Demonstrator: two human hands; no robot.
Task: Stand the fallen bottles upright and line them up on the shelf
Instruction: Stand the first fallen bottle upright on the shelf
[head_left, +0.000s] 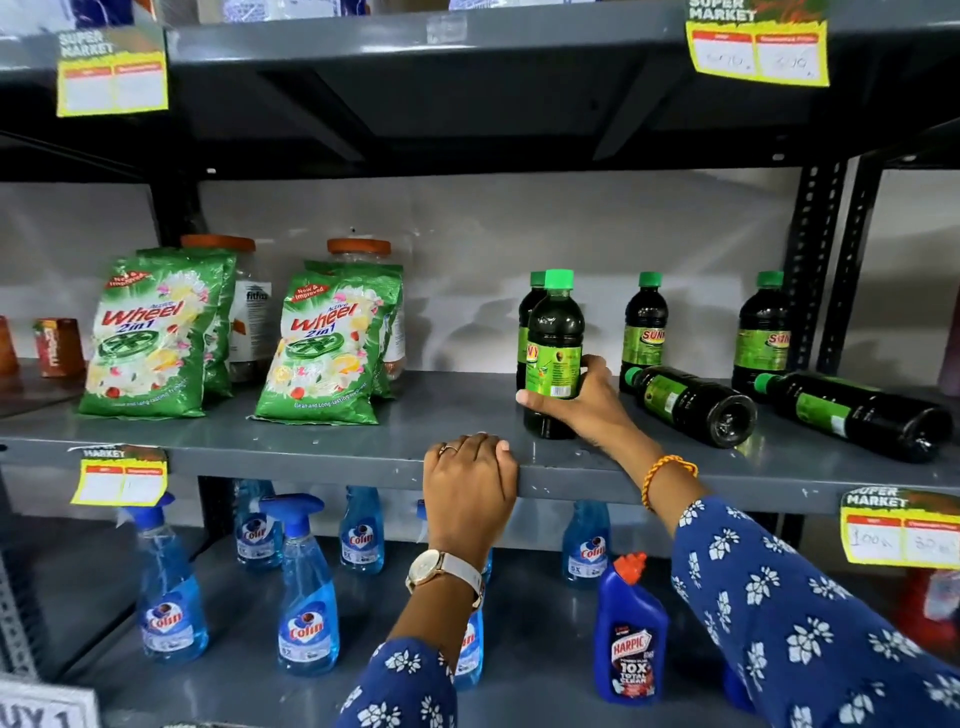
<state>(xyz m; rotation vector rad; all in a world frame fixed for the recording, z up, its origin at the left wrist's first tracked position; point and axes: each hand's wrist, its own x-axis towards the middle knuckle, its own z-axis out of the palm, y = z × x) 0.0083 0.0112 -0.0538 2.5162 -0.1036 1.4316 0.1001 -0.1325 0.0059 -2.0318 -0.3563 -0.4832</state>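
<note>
My right hand (582, 400) grips a dark green-capped bottle (555, 332) that stands upright on the grey shelf (311, 441). Right behind it stands another upright bottle (525, 322), mostly hidden. Two more bottles stand at the back, one in the middle (644, 325) and one at the right (762, 332). Two bottles lie on their sides: one (693, 402) just right of my hand, the other (857, 413) further right. My left hand (470, 488) rests curled over the shelf's front edge and holds no bottle.
Green detergent packs (150, 343) (332, 348) and orange-lidded jars (234, 280) fill the shelf's left half. Blue spray bottles (306, 592) and a toilet-cleaner bottle (631, 634) stand on the shelf below. Yellow price tags (901, 535) hang from the shelf edges.
</note>
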